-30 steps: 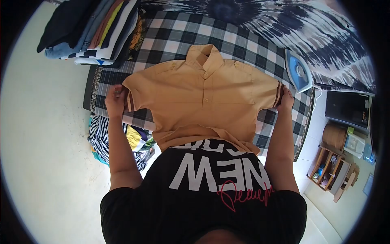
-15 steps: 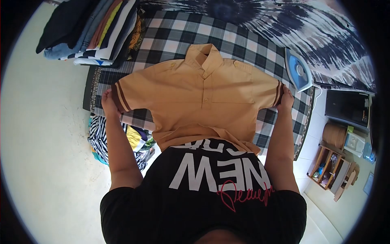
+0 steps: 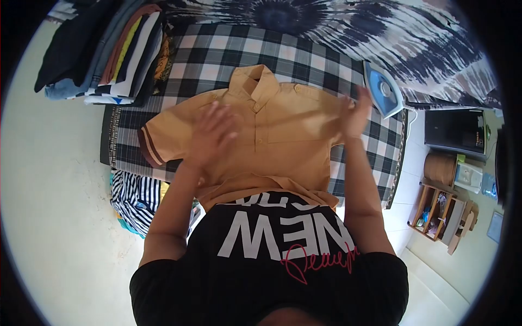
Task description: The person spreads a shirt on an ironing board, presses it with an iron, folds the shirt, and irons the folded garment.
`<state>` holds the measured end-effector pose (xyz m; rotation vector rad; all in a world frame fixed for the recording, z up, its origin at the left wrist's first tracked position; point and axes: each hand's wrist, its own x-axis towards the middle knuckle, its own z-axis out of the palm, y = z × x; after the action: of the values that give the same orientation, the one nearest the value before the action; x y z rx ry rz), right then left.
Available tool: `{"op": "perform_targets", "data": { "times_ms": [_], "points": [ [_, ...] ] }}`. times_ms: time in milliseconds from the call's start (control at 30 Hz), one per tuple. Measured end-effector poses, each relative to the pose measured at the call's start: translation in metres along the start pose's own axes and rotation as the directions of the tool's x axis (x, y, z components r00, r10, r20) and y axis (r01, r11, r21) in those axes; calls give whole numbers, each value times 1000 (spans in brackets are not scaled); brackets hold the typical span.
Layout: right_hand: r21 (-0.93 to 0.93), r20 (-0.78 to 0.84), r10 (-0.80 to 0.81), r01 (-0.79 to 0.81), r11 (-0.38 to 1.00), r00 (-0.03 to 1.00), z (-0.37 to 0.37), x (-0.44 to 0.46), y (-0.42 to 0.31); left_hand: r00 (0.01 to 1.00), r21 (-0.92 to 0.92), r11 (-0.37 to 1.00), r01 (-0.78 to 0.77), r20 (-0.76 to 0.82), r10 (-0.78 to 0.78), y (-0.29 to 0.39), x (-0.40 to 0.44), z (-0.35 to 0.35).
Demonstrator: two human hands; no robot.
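Observation:
A tan short-sleeved shirt (image 3: 288, 122) with a collar, shoulder tabs and brown cuff stripes lies spread out, its hem bunched against my body. My left hand (image 3: 215, 133) is over the shirt's left chest, fingers apart and holding nothing; whether it touches the cloth I cannot tell. At the shirt's right sleeve is my right hand (image 3: 356, 114), its fingers smeared by motion and covering the sleeve end. Just beyond that hand, a blue and white iron (image 3: 383, 89) rests at the right side.
The shirt lies on a black-and-white checked cloth (image 3: 201, 43). A stack of folded clothes (image 3: 106, 54) stands at the far left. Striped clothes (image 3: 133, 193) are heaped below the left edge. Tie-dyed fabric (image 3: 348, 27) spans the back; a wooden rack (image 3: 435, 209) is at right.
Both hands have let go of the sleeve ends. My left hand has moved right onto the shirt's chest; my right hand has shifted inward and farther from me. The view has shifted slightly.

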<state>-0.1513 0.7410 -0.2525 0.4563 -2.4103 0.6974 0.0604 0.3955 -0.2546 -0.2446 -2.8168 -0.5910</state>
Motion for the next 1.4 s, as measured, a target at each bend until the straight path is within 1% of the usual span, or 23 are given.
{"op": "perform_targets", "data": {
  "times_ms": [33, 67, 167, 333, 367, 433, 500, 533, 600, 633, 767, 800, 933, 1033, 1100, 1133, 1167, 1233, 1267, 1300, 1333, 1367, 1400],
  "points": [
    [29, 271, 46, -56, 998, 961, -7, -1, -36, 1000, -6, 1000, -5, 1, 5, 8, 8, 7],
    [23, 310, -191, 193, 981, 931, 0, -11, -66, 998, 85, 996, -25, 64, 19, 15, 17, 14],
    [119, 551, -361, 357, 927, 753, 33, -56, -105, 997, 178, 984, -20, 78, 6, 8, 36, 34],
    [107, 722, -222, 211, 972, 655, 47, -40, -95, 977, 107, 983, 151, -167, -132, -27, 56, 62],
    [81, 643, -240, 246, 966, 728, 50, -38, -87, 977, 110, 983, 147, -171, -127, -31, 56, 57],
    [179, 365, -215, 159, 971, 906, 56, -31, -60, 933, 197, 914, 356, -132, -335, -43, 56, 43],
    [245, 321, 86, -170, 955, 943, 49, -24, -42, 858, 327, 797, 507, -98, -505, -64, 51, 32],
    [249, 319, 83, -168, 954, 944, 44, -17, -36, 857, 330, 796, 508, -102, -505, -70, 52, 22],
    [21, 572, 349, -439, 898, 742, 33, -2, -28, 779, 112, 806, 581, 210, -590, -76, 58, -4],
    [33, 568, 343, -437, 899, 748, 32, -1, -22, 781, 118, 806, 580, 199, -591, -78, 59, -9],
    [-166, 438, -23, 107, 980, 899, 36, -10, 6, 789, -102, 809, 579, 323, -523, -80, 67, -22],
    [-167, 429, -23, 105, 980, 903, 29, -9, 6, 794, -101, 814, 572, 317, -519, -78, 71, -24],
    [-55, 746, 202, -243, 968, 634, -13, 6, -9, 674, 153, 825, 545, 505, -539, -75, 88, -42],
    [47, 727, 218, -365, 930, 651, -47, -1, -9, 772, 120, 864, 489, 402, -493, -61, 107, -54],
    [286, 627, 278, -546, 787, 728, -77, -11, -1, 938, 409, 870, 275, 85, -336, -46, 129, -52],
    [310, 578, 283, -527, 791, 765, -92, -14, 5, 910, 370, 890, 267, 208, -360, -26, 149, -66],
    [334, 525, 287, -505, 796, 801, -107, -13, 12, 896, 352, 873, 337, 163, -412, 18, 164, -82],
    [242, 415, 388, -511, 825, 823, -145, -9, 25, 973, 259, 940, 224, -3, -231, 49, 193, -78],
    [222, 319, 400, -478, 850, 859, -163, -6, 33, 978, 248, 950, 192, 28, -205, 83, 209, -90],
    [134, 262, 487, -531, 837, 833, -183, -1, 52, 989, 82, 988, 130, -78, -123, 98, 222, -85],
    [138, 159, 570, -590, 796, 806, -213, 5, 42, 980, -40, 979, 198, -23, -199, 129, 239, -91],
    [181, 41, 508, -507, 843, 860, -236, 10, 47, 982, -48, 981, 186, -22, -187, 147, 259, -90],
    [210, -83, 438, -414, 886, 895, -259, 13, 62, 1000, -121, 992, 19, -12, -21, 161, 285, -90]
  ]
}}
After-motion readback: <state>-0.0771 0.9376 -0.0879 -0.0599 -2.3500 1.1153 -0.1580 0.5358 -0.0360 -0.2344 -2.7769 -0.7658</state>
